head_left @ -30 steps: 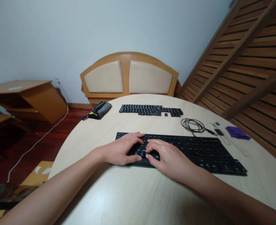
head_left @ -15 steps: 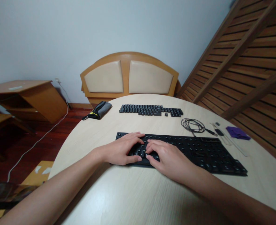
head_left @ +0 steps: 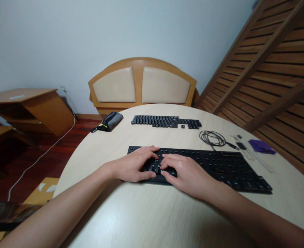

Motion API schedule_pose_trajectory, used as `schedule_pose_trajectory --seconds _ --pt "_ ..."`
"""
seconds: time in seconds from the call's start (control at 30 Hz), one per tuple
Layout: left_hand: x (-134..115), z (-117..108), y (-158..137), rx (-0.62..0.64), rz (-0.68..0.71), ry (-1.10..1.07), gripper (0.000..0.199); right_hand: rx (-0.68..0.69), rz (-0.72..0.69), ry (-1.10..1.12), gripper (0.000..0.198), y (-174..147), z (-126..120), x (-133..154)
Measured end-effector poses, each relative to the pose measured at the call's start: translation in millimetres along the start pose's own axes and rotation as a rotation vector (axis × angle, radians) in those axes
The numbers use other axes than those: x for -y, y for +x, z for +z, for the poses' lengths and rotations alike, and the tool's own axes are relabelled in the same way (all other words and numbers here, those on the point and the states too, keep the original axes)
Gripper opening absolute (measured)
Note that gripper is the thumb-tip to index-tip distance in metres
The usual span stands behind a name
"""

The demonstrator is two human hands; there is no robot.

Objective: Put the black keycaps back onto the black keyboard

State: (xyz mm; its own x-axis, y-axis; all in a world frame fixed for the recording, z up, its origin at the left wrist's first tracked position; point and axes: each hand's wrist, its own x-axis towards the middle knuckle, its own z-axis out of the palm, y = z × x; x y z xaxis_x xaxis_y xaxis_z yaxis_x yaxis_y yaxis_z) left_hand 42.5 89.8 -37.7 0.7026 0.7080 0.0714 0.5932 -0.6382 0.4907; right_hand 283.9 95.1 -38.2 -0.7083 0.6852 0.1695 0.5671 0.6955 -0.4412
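Note:
A black keyboard [head_left: 244, 175] lies on the table, most of its key positions stripped to bare stems, with a few lettered keycaps [head_left: 152, 168] seated on its left part. My left hand [head_left: 135, 163] rests on the keyboard's left end, fingers stretched out and thumb along the front keys. Just right of it, my right hand [head_left: 185, 174] has thumb and forefinger pinched together low over the keys. A small keycap appears to be between these fingertips, largely hidden. Behind the keyboard, loose black keycaps [head_left: 154, 120] stand in rows, with a single keycap [head_left: 183, 126] slightly apart.
A coiled black cable [head_left: 211, 138] lies behind the keyboard. To the right are a purple cloth [head_left: 261, 146] and thin wire tools [head_left: 255, 156]. A grey and black pouch [head_left: 112, 121] sits at the round table's [head_left: 110, 213] left edge. A chair [head_left: 138, 82] stands beyond.
My right hand has shifted very slightly, its fingertips still pinched at about the same spot on the keyboard. My left hand stays in place.

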Motion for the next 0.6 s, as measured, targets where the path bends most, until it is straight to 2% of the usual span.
schedule_pose_trajectory --seconds 0.13,0.37,0.6 --pt "-2 -3 0 0.004 -0.019 -0.015 0.047 -0.034 -0.055 0.047 0.012 0 4 -6" --pt "-2 -9 -2 -0.030 -0.041 -0.039 0.033 -0.088 -0.136 0.141 0.015 3 14 -9" --pt "-4 -8 -2 -0.059 -0.036 -0.004 0.032 -0.122 -0.123 0.203 0.012 3 19 -8"
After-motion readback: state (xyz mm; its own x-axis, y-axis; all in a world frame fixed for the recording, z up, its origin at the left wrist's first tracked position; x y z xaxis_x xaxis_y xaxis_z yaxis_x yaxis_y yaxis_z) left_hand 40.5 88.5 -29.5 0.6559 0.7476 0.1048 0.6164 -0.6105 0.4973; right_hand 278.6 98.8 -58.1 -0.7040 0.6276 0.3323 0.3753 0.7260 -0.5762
